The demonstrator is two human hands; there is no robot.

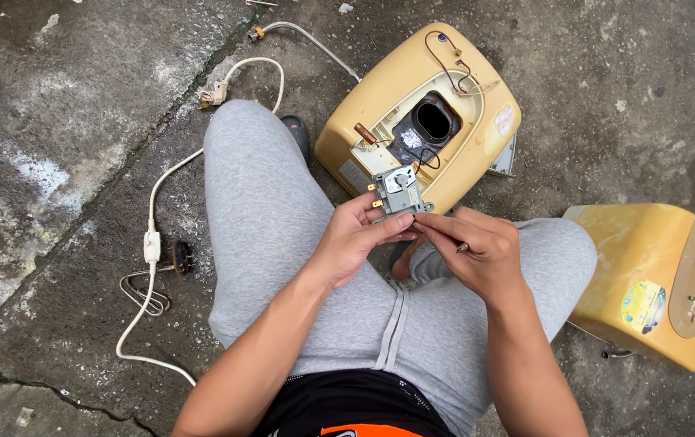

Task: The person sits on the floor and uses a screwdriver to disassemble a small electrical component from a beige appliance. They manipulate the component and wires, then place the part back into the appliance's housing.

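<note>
A small grey thermostat block with brass tabs is pinched between the fingers of my left hand, above my knees. My right hand touches the block's lower right corner with thumb and forefinger and also grips a thin dark tool, likely a screwdriver. Just beyond the block lies a yellow water heater body with an open dark hole and loose wires. I squat in grey trousers over wet concrete.
A second yellow heater cover lies at the right. A white power cord with an inline switch runs down the left, beside a coiled heating element. A white hose reaches the heater's top.
</note>
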